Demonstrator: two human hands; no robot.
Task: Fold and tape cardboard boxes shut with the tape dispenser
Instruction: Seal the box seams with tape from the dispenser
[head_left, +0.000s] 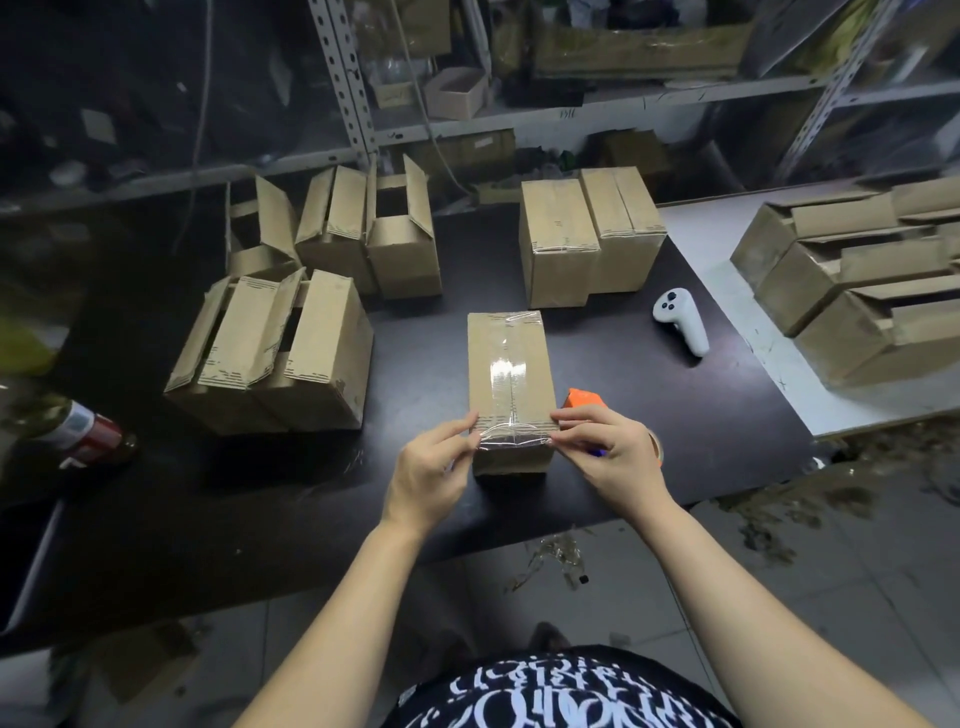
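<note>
Open-flapped boxes (270, 353) stand at the left of the dark bench (701, 415). Mid-bench, the left hand (431, 467) pinches one end of the tape (511, 436) on the near edge of the sealed box (509, 374). The right hand (608, 452) pinches the other end, with the orange tape dispenser (584, 401) just behind it.

1. A strip of bare black table (421, 343) runs between the middle box (509, 364) and the open-flapped boxes (270, 353) on its left.
2. On its right, the orange tape dispenser (584, 400) sits just beside it, and a white controller (680, 319) lies farther out.
3. Two taped boxes (582, 239) stand close behind.
</note>
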